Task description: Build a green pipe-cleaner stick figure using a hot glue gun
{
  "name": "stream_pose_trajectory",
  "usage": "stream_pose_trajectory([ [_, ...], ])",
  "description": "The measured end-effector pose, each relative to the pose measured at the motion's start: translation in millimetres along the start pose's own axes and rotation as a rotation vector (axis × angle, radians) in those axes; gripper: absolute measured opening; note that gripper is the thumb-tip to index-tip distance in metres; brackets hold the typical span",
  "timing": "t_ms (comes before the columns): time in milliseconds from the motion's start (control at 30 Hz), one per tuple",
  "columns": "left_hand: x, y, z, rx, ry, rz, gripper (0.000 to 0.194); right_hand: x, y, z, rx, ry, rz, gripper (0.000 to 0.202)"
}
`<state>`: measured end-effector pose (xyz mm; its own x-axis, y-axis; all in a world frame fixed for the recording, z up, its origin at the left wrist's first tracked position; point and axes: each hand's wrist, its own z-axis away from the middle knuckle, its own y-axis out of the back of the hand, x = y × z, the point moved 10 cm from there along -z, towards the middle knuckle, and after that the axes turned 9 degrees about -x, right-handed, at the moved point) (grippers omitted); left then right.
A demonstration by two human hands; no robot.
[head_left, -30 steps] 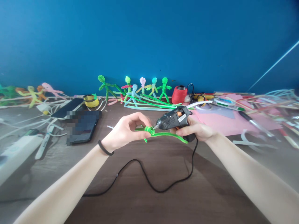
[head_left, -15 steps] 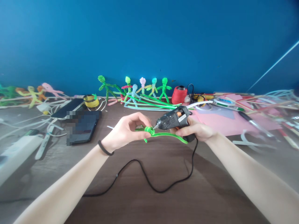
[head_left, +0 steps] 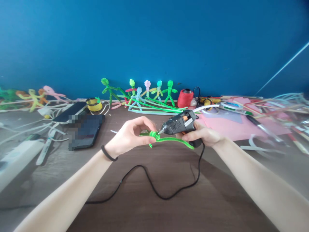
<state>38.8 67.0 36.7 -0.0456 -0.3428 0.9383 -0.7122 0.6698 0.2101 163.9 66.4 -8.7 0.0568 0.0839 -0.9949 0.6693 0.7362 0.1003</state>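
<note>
Pinched between the thumb and fingers of my left hand [head_left: 132, 133] is a green pipe cleaner [head_left: 173, 139], coiled into a small knot at the fingertips. Its loose end stretches right, past my right thumb, and short ends poke out on the left. My right hand [head_left: 204, 132] is wrapped round the grip of a black hot glue gun [head_left: 180, 122] with an orange part on top. The metal nozzle points left and its tip meets the coiled knot, or sits just beside it. A white glue stick [head_left: 210, 108] sticks out of the back. My lower right fingers are partly hidden.
Several pipe-cleaner figures [head_left: 170, 88] lean along the blue wall. Loose green pipe cleaners [head_left: 154, 106] lie before them, beside a red spool [head_left: 185, 99]. Phones [head_left: 88, 130] and white cables are at left, pink paper [head_left: 224, 124] at right. A black cord [head_left: 166, 197] loops across the table.
</note>
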Motion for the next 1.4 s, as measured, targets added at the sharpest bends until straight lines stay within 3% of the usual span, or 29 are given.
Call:
stream_pose_trajectory([
  [1033, 1, 0.1, 0, 0.010, 0.013, -0.011, 0.019, 2, 8, 3, 0.075, -0.041, 0.022, 0.020],
  [1300, 3, 3.2, 1, 0.019, -0.012, 0.008, 0.021, 9, 21, 2, 0.134, 0.011, -0.123, 0.020],
  [1400, 3, 3.9, 1, 0.027, -0.008, 0.003, 0.021, 22, 33, 2, 0.242, -0.036, -0.154, 0.026],
])
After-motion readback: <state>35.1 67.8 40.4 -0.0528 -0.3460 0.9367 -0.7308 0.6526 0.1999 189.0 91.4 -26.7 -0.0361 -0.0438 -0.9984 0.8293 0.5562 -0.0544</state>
